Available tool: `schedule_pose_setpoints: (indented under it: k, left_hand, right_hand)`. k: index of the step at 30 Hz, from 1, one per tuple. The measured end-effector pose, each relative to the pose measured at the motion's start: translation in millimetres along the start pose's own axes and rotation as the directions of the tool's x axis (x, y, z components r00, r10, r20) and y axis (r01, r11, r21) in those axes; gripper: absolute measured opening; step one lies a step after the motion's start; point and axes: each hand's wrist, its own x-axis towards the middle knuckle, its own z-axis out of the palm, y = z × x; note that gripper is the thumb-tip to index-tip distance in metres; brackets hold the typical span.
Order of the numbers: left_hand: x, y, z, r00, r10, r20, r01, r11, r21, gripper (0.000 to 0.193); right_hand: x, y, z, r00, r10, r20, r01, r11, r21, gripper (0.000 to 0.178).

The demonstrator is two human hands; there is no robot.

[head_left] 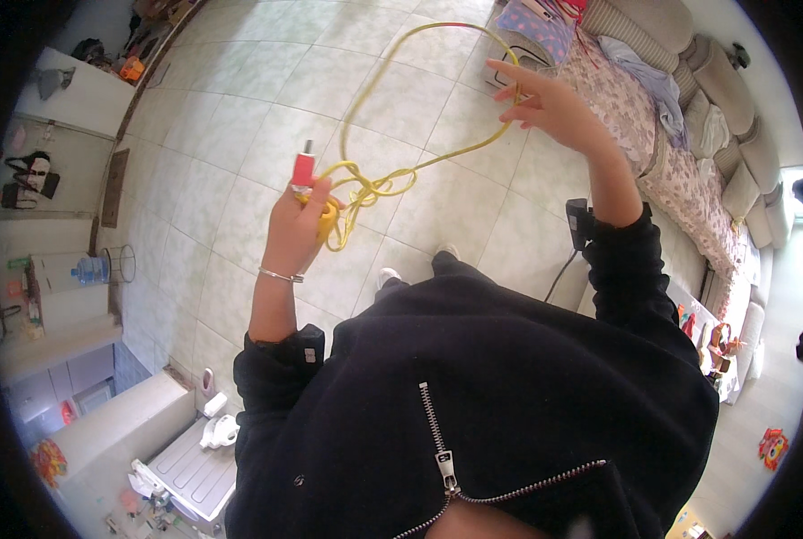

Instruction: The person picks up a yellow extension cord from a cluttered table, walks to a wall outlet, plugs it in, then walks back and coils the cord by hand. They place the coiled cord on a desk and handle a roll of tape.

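Observation:
My left hand (295,225) is closed around a bunched coil of yellow cable (365,184) and a red connector plug (303,168) that sticks up above the fingers. From the bunch a long loop of the same cable arcs up and to the right. My right hand (554,106), held higher and farther out, has its fingers spread, and the loop runs across the fingers and hangs from them. A thin bracelet sits on my left wrist. Both arms wear dark sleeves pushed back.
Pale floor tiles (239,117) lie below. A sofa (689,135) with a flowered cover and clothes runs along the right. A black charger with a cord (579,225) lies by it. Cabinets, a water bottle (88,268) and a white appliance (190,467) stand at the left.

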Motion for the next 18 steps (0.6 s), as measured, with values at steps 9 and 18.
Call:
schedule_pose_setpoints:
  k: [9,18]
  left_hand:
    - [0.4,-12.1,-18.8,0.994,-0.092,0.065,0.095,0.994,-0.051,0.030]
    - [14.4,-35.4,30.8,0.977,-0.038,0.210,0.009,0.990,0.139,0.037]
  right_hand:
    - [6.8,2.4,-24.6,0.935,-0.095,-0.343,0.348,0.441,0.827,0.037]
    - [18.9,0.4,-39.2,0.655,-0.075,-0.752,0.742,-0.126,0.659,0.023]
